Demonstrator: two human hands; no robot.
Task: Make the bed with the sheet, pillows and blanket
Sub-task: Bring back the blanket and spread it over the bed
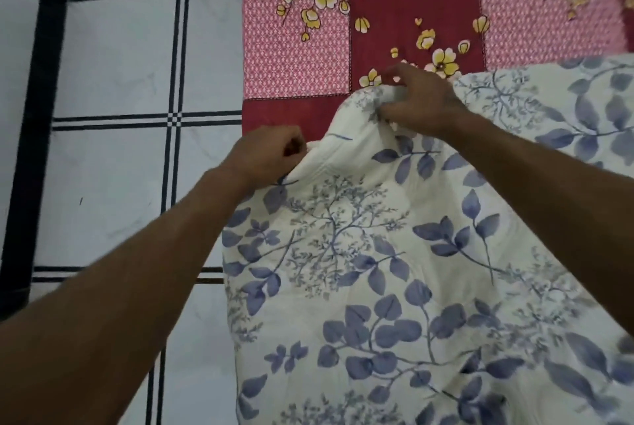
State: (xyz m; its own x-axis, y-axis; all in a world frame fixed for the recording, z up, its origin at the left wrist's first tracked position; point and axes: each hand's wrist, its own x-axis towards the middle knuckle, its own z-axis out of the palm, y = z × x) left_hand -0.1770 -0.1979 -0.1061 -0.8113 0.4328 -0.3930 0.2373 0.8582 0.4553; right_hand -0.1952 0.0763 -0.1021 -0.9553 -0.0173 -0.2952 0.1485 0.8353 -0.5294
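To your left lies the tiled floor (120, 81). Your left hand (267, 153) pinches the white, blue-leafed blanket (377, 270) at its corner; your right hand (420, 100) has fingers curled into the bunched edge further along. The blanket lies over the near part of the red floral sheet (394, 13). Pull unevenly and the corner may slip free, or the sheet underneath may ruck up.

White quilted blanket with blue-grey leaf print (394, 270): bunched and creased, covering the near right part of the bed, upper corner lifted into folds. Red and pink patchwork sheet with yellow flowers (411, 13): spread flat on the bed, its left edge straight, its near part under the blanket.
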